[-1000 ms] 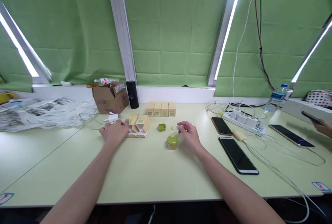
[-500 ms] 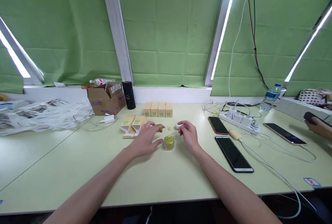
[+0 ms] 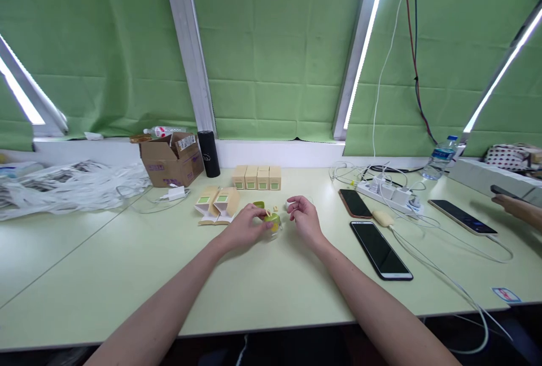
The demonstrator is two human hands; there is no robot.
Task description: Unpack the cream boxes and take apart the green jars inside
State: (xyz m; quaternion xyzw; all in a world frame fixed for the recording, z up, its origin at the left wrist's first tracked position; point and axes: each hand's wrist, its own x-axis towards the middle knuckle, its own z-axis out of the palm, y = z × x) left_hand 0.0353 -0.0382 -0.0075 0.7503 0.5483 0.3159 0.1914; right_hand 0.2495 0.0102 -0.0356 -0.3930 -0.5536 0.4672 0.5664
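My left hand point(image 3: 249, 225) closes its thumb and fingers on a small clear container with a green lid point(image 3: 274, 220), which is slightly blurred. A small pale ring-like piece shows by its fingertips. My right hand point(image 3: 305, 220) has its fingers curled in a pinch at a small white object point(image 3: 289, 205), partly covered by the fingers. Between the hands, a tiny yellow piece point(image 3: 275, 208) lies on the table. Just behind my left fingers is a green piece point(image 3: 258, 204).
Opened cardboard packages point(image 3: 217, 202) lie left, with a row of small boxes point(image 3: 257, 178) behind. A brown carton point(image 3: 171, 162) and black cylinder point(image 3: 209, 154) stand farther back. Phones point(image 3: 381, 250), cables and a power strip point(image 3: 389, 195) occupy the right, where another person's hand point(image 3: 516, 208) holds a dark object.
My left hand has moved from beside the container to grip it, uncovering more of the green piece behind. The right hand stays near the white object. The other person's hand has shifted its dark object.
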